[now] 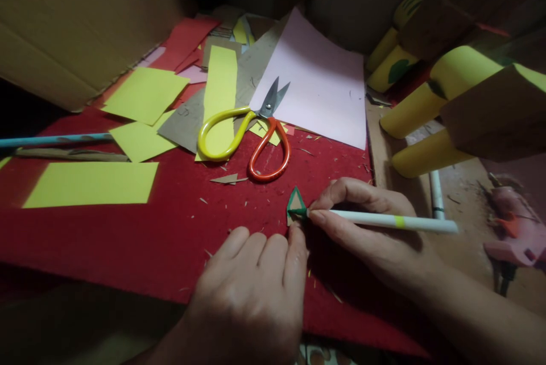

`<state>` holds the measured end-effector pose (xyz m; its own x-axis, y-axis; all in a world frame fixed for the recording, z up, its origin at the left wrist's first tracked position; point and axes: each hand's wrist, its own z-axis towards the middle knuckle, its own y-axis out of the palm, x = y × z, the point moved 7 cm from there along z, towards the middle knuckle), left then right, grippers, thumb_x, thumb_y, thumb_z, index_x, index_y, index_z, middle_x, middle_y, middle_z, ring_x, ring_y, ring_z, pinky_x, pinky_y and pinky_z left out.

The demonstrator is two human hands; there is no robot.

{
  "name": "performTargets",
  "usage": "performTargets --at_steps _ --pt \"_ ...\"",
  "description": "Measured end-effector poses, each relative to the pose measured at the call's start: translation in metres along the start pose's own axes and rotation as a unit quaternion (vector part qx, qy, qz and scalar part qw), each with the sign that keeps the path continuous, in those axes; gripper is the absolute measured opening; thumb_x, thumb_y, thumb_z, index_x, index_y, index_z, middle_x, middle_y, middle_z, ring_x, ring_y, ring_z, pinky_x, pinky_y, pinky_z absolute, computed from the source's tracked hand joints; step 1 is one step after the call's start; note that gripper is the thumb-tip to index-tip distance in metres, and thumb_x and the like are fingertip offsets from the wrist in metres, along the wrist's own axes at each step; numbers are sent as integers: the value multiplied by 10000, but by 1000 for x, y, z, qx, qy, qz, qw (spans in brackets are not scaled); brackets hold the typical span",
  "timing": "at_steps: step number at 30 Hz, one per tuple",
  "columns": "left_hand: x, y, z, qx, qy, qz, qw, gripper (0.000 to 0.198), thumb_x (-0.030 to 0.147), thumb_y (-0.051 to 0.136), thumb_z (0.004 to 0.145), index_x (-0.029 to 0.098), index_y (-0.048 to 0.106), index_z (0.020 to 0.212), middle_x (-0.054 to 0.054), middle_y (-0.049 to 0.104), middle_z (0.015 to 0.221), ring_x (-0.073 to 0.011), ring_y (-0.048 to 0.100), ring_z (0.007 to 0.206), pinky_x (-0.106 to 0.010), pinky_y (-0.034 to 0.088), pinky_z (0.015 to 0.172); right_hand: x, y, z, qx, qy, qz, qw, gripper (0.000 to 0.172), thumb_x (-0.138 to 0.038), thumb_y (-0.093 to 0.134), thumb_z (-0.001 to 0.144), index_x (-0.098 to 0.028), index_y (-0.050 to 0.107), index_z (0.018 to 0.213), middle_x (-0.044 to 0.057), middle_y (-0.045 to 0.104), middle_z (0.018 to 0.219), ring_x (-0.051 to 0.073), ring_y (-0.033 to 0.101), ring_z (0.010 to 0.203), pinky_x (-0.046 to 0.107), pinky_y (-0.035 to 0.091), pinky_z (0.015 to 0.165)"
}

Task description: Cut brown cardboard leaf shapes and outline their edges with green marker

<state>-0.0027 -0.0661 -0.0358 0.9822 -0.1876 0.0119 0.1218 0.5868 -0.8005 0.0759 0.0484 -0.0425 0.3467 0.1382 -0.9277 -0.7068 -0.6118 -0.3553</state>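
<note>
A small pointed piece of cardboard (296,203) lies on the red table surface (179,245), edged in green. My right hand (371,223) grips a white marker (367,218) with a yellow-green band, its green tip touching the cardboard piece. The fingers of my left hand (256,280) are curled, and the index fingertip presses the piece's lower end against the table. Just beyond both hands rest scissors (268,109) with one yellow and one red handle, their blades spread.
Yellow paper pieces (91,183), red paper (183,41) and a pale pink sheet (319,81) lie around the scissors. Yellow paper tubes (413,109) and a pink glue gun (516,223) are at the right. A large cardboard sheet (85,24) stands at the left.
</note>
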Motion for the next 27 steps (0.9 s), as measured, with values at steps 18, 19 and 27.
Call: performTargets --at_steps 18,19,27 --pt "1 -1 0 -4 4 -6 1000 201 113 554 822 54 658 984 -59 633 655 -241 568 581 -383 345 601 -3 3 0 -35 0 -1 999 116 -161 670 803 -200 619 706 -36 698 650 77 623 551 122 451 472" --pt "1 0 0 -9 5 -5 1000 201 114 555 824 55 658 987 -53 629 648 -238 565 576 -385 351 607 -3 2 0 -33 3 -1 999 120 -162 672 799 -197 617 698 -34 695 643 79 620 548 126 451 469" --pt "1 0 1 -57 3 1 998 257 111 599 819 54 640 1066 -42 648 698 -232 588 618 -387 381 642 -1 2 0 -18 17 8 1000 114 -204 688 793 -203 620 701 -18 704 670 98 623 569 150 461 479"
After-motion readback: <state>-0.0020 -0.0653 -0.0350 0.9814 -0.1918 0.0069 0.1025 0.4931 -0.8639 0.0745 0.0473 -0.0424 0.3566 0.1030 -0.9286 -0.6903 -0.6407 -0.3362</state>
